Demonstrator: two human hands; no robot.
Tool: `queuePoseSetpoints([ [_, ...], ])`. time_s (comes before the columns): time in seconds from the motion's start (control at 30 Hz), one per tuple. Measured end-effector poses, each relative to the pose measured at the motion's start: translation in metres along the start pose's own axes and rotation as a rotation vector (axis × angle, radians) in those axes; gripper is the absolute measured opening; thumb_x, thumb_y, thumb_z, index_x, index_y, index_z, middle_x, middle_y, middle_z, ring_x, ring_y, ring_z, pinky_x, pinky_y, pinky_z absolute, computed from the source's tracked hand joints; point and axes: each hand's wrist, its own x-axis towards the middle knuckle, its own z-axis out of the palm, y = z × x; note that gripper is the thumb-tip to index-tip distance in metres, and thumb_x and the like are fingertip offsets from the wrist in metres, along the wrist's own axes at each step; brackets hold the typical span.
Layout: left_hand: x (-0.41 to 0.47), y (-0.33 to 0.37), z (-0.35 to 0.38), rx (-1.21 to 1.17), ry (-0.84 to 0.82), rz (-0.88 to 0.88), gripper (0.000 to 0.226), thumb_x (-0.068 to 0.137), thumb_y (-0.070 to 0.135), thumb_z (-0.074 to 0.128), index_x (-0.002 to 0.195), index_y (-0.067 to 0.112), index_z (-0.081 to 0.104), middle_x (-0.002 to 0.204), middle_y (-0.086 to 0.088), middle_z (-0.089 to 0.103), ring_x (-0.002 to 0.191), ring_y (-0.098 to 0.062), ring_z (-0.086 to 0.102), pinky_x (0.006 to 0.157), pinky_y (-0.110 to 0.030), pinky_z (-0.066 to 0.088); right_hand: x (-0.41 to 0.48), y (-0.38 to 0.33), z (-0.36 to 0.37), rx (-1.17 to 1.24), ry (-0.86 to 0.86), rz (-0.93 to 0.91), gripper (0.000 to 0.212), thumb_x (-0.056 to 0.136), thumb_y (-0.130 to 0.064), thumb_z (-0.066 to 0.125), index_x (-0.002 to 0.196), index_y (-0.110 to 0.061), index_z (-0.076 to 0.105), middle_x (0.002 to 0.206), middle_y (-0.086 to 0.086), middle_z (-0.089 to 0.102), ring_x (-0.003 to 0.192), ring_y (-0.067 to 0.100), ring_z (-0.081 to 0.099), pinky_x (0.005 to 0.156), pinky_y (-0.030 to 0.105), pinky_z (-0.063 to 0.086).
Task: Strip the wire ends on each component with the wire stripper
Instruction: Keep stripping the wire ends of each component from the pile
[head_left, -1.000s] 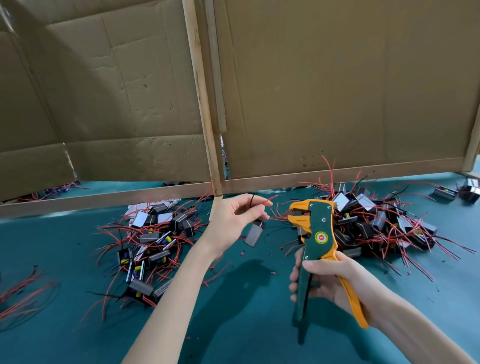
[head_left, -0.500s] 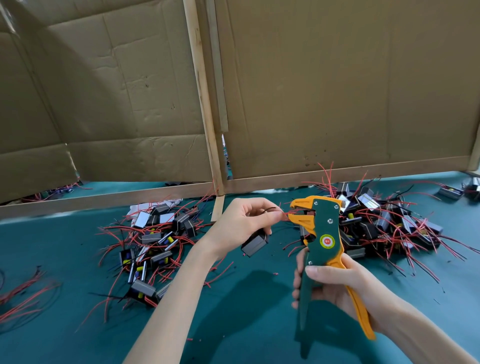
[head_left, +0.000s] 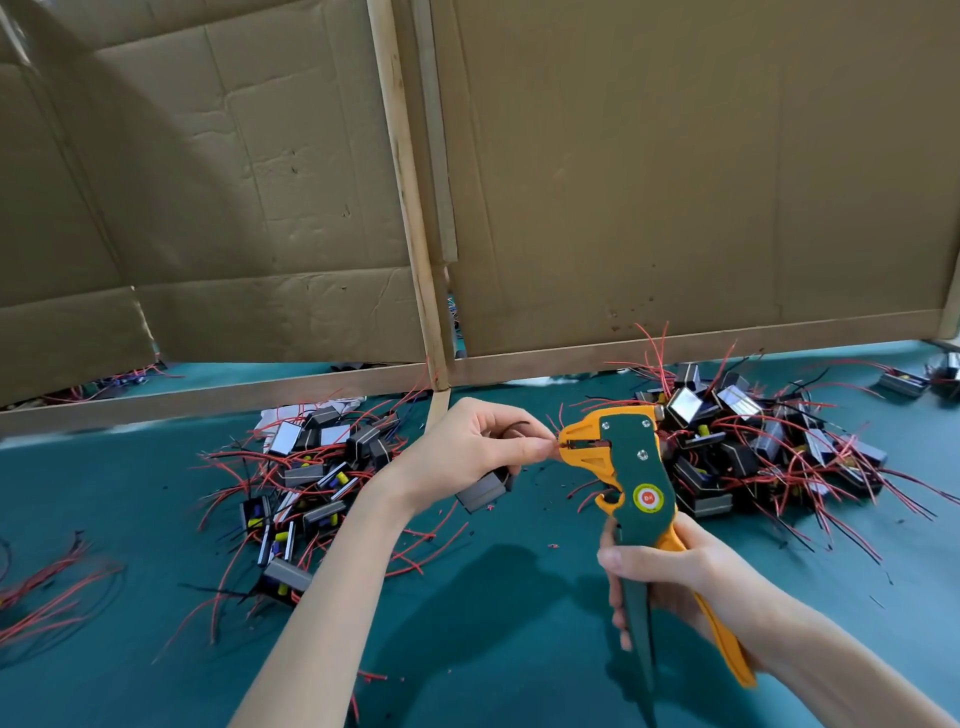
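L hand (head_left: 467, 452) pinches a red wire (head_left: 557, 446) btw thumb & first finger. The wire's part (head_left: 483, 491), a small grey box, hangs just under that hand, above the table (head_left: 519, 649). R hand (head_left: 675, 582) is wrapped round the 2 handles of the stripper (head_left: 631, 478), lower down & to the right. So each hand is closed on its own thing, & the hands are apart, w/ the stripper's head btw them

What counts most: the wire lies almost flat, left to right, from the L fingertips into the stripper's mouth. The stripper stands nearly upright, head on top, mouth facing left. So wire & tool cross like a T. L hand is the nearer one to the wire end. Its fingertips are just beside the yellow nose, maybe touching, can't tell. How deep the tip sits in the mouth is hidden. The handles look spread at the bottom, so I think the squeeze is not done yet. Next, I'd guess, R hand squeezes while L holds the wire flat

Vs 1 s ago: back then there was a clear gap btw L hand & the tool. Half a sec ago the wire tip was just at the mouth. Now it's in. The handles look as spread as before. The left pile (head_left: 311, 478) & right pile (head_left: 753, 441) look the same
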Motion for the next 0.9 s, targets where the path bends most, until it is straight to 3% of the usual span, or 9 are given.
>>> queuePoseSetpoints([
  [0.1, -0.001, -0.003, -0.002, -0.012, -0.022, -0.007, 0.011, 0.092, 0.014, 0.062, 0.089, 0.019, 0.071, 0.064, 0.010, 0.058, 0.065, -0.013, 0.053, 0.066, -0.020, 0.049, -0.003, 0.000, 0.007, 0.015, 0.067, 0.046, 0.053, 0.044, -0.022, 0.087, 0.084, -0.004, 0.057, 0.061, 0.021, 0.056, 0.050, 0.031, 0.057, 0.049, 0.038, 0.052],
  [0.17, -0.001, -0.008, -0.003, -0.107, -0.034, -0.028, 0.007, 0.096, 0.012, 0.055, 0.097, 0.015, 0.061, 0.068, 0.005, 0.060, 0.073, -0.015, 0.058, 0.082, -0.026, 0.054, -0.003, -0.001, 0.011, 0.024, 0.104, 0.052, 0.053, 0.048, -0.021, 0.084, 0.087, -0.002, 0.054, 0.059, 0.019, 0.055, 0.048, 0.030, 0.056, 0.048, 0.037, 0.051],
  [0.3, -0.004, -0.019, -0.004, -0.387, -0.084, -0.060, 0.014, 0.092, 0.018, 0.047, 0.095, 0.005, 0.052, 0.080, -0.002, 0.066, 0.081, -0.018, 0.062, 0.080, -0.026, 0.052, -0.001, 0.002, 0.012, 0.031, 0.201, 0.052, 0.051, 0.053, -0.024, 0.079, 0.088, -0.001, 0.050, 0.055, 0.016, 0.052, 0.042, 0.027, 0.051, 0.043, 0.032, 0.047],
  [0.37, -0.002, -0.026, -0.001, -0.352, -0.080, -0.071, 0.025, 0.091, 0.024, 0.045, 0.091, 0.002, 0.056, 0.085, -0.005, 0.065, 0.083, -0.019, 0.059, 0.085, -0.030, 0.049, 0.002, 0.005, 0.011, 0.026, 0.243, 0.055, 0.049, 0.055, -0.030, 0.076, 0.084, -0.003, 0.046, 0.055, 0.013, 0.050, 0.039, 0.024, 0.047, 0.040, 0.027, 0.042],
  [0.43, 0.000, -0.029, 0.004, -0.233, -0.057, -0.079, 0.030, 0.092, 0.030, 0.043, 0.087, 0.005, 0.060, 0.087, -0.005, 0.063, 0.081, -0.015, 0.057, 0.082, -0.024, 0.046, 0.004, 0.008, 0.010, 0.066, 0.215, 0.049, 0.040, 0.057, -0.029, 0.075, 0.077, -0.005, 0.050, 0.057, 0.013, 0.051, 0.041, 0.024, 0.048, 0.041, 0.028, 0.043],
  [0.57, 0.006, -0.031, 0.012, -0.080, 0.024, -0.088, 0.034, 0.094, 0.039, 0.037, 0.076, 0.016, 0.056, 0.073, 0.008, 0.059, 0.076, -0.011, 0.054, 0.074, -0.014, 0.043, 0.011, 0.005, 0.006, 0.221, 0.024, -0.048, 0.017, 0.060, -0.011, 0.077, 0.074, -0.004, 0.069, 0.070, 0.022, 0.059, 0.063, 0.036, 0.063, 0.060, 0.046, 0.057],
  [0.67, 0.012, -0.034, 0.014, 0.045, 0.129, -0.175, 0.041, 0.100, 0.046, 0.038, 0.070, 0.018, 0.038, 0.065, 0.008, 0.039, 0.062, -0.007, 0.043, 0.086, -0.033, 0.045, 0.014, 0.005, 0.000, 0.234, -0.008, -0.102, 0.027, 0.054, -0.015, 0.082, 0.077, -0.006, 0.073, 0.076, 0.024, 0.062, 0.071, 0.038, 0.065, 0.068, 0.049, 0.057],
  [0.77, 0.009, -0.034, 0.016, 0.186, 0.193, -0.252, 0.027, 0.084, 0.044, 0.030, 0.074, 0.019, 0.027, 0.072, 0.003, 0.027, 0.068, -0.017, 0.029, 0.096, -0.055, 0.039, 0.014, 0.002, -0.004, 0.251, 0.010, -0.118, 0.028, 0.051, -0.016, 0.082, 0.076, -0.006, 0.073, 0.076, 0.024, 0.062, 0.070, 0.037, 0.066, 0.066, 0.047, 0.057],
  [0.9, 0.008, -0.032, 0.019, 0.243, 0.210, -0.233, 0.020, 0.087, 0.033, 0.025, 0.074, 0.018, 0.026, 0.074, -0.003, 0.027, 0.071, -0.019, 0.026, 0.091, -0.060, 0.039, 0.014, -0.001, -0.005, 0.254, 0.024, -0.126, 0.021, 0.055, -0.011, 0.078, 0.074, -0.004, 0.073, 0.075, 0.025, 0.061, 0.068, 0.038, 0.065, 0.064, 0.048, 0.057],
])
